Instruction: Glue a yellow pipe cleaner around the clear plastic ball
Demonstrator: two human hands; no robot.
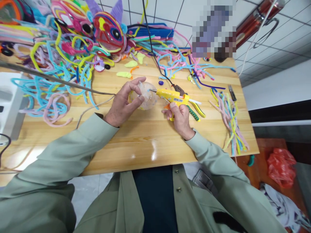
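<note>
Yellow glue gun (170, 94), metal tip (153, 90), clear ball (149, 101)

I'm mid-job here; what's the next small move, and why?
Probably a light squeeze of the yellow glue gun: the right hand grips it, its nozzle points at the clear ball, and the left hand is at the ball's side. Whether the nozzle touches, I can't tell.

White tiled wall (167, 13), glossy wooden table (136, 139)
</note>
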